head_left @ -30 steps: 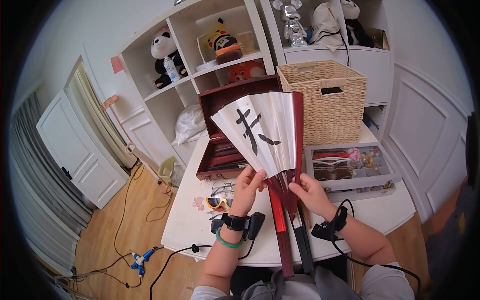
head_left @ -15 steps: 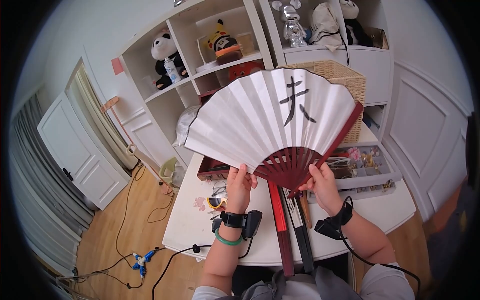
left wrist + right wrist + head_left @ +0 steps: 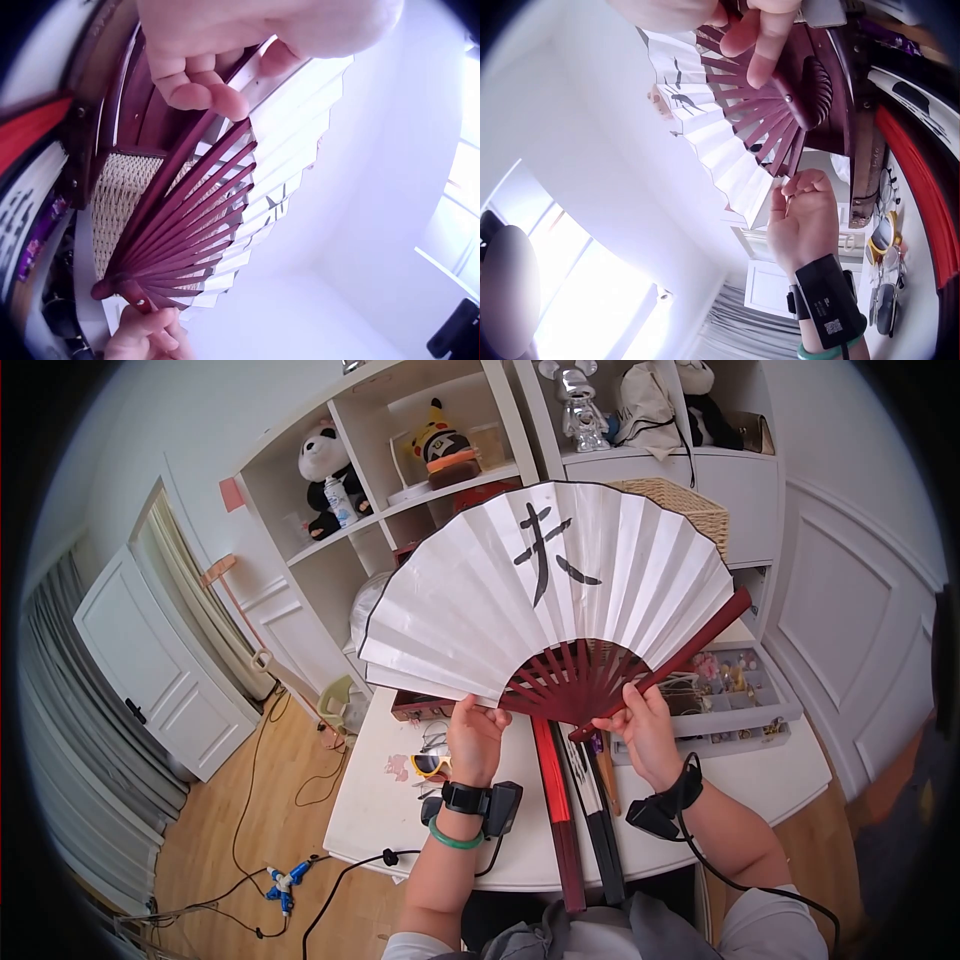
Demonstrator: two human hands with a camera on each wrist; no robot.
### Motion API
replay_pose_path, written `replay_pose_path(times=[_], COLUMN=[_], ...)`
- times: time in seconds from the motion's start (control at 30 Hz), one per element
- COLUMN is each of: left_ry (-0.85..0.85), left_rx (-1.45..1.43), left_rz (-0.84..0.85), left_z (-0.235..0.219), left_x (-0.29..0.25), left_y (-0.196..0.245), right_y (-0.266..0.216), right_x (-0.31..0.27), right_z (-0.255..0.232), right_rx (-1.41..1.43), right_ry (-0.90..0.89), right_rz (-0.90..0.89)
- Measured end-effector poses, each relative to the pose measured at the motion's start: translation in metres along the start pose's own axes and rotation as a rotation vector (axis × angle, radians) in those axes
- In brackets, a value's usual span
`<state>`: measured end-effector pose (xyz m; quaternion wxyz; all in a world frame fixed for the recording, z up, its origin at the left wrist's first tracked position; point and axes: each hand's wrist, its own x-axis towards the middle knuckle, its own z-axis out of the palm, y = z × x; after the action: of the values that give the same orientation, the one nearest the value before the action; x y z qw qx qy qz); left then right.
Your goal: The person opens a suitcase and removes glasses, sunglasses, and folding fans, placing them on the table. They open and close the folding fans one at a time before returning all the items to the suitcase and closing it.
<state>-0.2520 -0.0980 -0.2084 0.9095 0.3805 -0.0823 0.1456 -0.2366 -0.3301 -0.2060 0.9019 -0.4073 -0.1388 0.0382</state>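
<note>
Both hands hold a spread folding fan (image 3: 440,600) above the table. Its white pleated leaf carries a brushed black character, and its ribs are dark red. My left hand (image 3: 475,740) pinches the left end where leaf meets ribs; in the left wrist view its fingertips (image 3: 232,101) curl at that edge. The right hand (image 3: 645,735) grips the dark red right guard stick, close to the pivot (image 3: 788,98). Below the fan lie a folded red fan (image 3: 562,790) and a folded black-and-white one (image 3: 600,830), both overhanging the table's near edge.
An accessory box (image 3: 780,710) with compartments stands at right on the white table (image 3: 370,830). A woven basket (image 3: 700,510) and a dark red case (image 3: 410,707) are partly hidden behind the fan. Yellow-framed sunglasses (image 3: 428,765) lie at left. Cables run from both wrists.
The fan has spread from a narrow wedge to a broad half-round. My left hand has moved slightly left and down with one end, while the right-hand guard stick has swung outward to the right.
</note>
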Motion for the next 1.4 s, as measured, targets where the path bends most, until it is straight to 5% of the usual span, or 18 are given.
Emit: replay_pose_path(times=[1.4], left_ry=[-0.019], left_rx=[-0.103], left_rz=[0.014], left_z=[0.003], left_x=[-0.003], left_y=[0.000], right_y=[-0.004], right_x=[0.002], right_z=[-0.001], right_rx=[0.102], right_ry=[0.059], right_rz=[-0.003])
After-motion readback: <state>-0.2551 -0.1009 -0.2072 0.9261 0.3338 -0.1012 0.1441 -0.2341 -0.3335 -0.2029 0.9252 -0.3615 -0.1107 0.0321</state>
